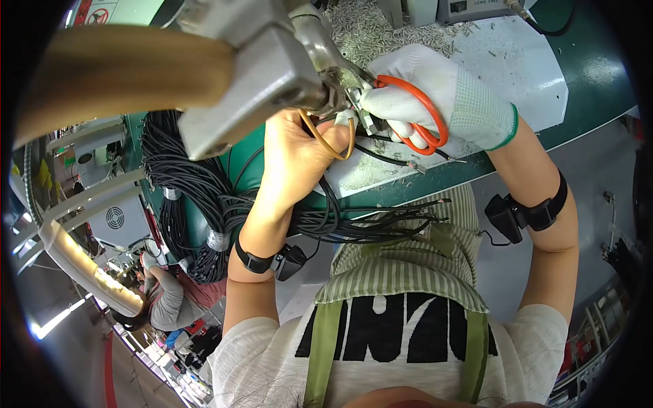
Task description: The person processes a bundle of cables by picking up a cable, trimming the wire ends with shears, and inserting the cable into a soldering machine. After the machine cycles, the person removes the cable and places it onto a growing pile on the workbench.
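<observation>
My bare left hand (pixel 296 158) is closed, its fingertips pinching a black cable (pixel 381 158) close to small metal jaws (pixel 354 95). A white cover shows on one fingertip, and a yellow-brown loop (pixel 352 139) curves in front of these fingers. My right hand (pixel 428 88), in a white knit glove, is closed around a tool with orange looped handles (pixel 435 112), which looks like scissors. The gloved fingertips touch the metal parts beside my left fingers. Where the tool's blades end is hidden. Cut cable ends with bare tips stick out below the glove.
A grey metal machine head (pixel 272 81) juts in close above my left hand. Small metal pieces (pixel 381 34) lie heaped on a white board (pixel 503 75). Bundled black cables (pixel 197 177) cover the green table's left side; more cables (pixel 367 228) lie along its near edge. Another person (pixel 170 302) sits far left.
</observation>
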Motion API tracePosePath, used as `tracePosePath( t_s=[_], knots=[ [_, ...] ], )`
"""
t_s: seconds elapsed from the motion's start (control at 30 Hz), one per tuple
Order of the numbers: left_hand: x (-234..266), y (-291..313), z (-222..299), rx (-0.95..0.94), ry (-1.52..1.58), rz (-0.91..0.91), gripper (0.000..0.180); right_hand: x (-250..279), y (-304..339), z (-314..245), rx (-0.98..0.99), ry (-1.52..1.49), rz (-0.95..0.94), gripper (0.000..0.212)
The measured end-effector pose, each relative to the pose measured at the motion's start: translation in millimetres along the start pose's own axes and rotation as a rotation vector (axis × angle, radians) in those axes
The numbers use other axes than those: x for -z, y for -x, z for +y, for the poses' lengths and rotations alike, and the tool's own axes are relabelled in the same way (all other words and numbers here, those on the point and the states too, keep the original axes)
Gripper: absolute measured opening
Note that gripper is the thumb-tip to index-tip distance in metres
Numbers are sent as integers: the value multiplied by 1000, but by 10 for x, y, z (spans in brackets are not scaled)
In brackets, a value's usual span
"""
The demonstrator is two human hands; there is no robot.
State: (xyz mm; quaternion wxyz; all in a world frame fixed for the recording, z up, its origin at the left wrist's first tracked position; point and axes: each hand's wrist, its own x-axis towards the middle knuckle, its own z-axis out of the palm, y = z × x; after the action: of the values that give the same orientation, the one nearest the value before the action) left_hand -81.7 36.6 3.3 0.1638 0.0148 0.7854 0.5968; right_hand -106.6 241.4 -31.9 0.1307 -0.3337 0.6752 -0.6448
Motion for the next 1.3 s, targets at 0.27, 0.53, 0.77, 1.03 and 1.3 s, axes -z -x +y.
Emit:
tracePosePath(
  t_s=[0.27, 0.53, 0.77, 1.03, 1.3],
  knots=[
    [62, 7, -7, -134, -201, -29, 17, 56, -26, 35, -120, -295, -30, 29],
    [0, 5, -22, -122, -188, -41, 23, 55, 5, 52, -149, -365, -8, 34],
    [218, 87, -13, 44, -263, -90, 20, -99, -117, -393, -506, -188, 101, 29],
    [484, 1026, -227, 166, 249, -592, 21, -960, 553, -1120, -641, 542, 485, 15],
    [46, 1267, -207, -27, 265, -656, 20, -1300, 732, -1239, -504, 405, 219, 16]
  ],
)
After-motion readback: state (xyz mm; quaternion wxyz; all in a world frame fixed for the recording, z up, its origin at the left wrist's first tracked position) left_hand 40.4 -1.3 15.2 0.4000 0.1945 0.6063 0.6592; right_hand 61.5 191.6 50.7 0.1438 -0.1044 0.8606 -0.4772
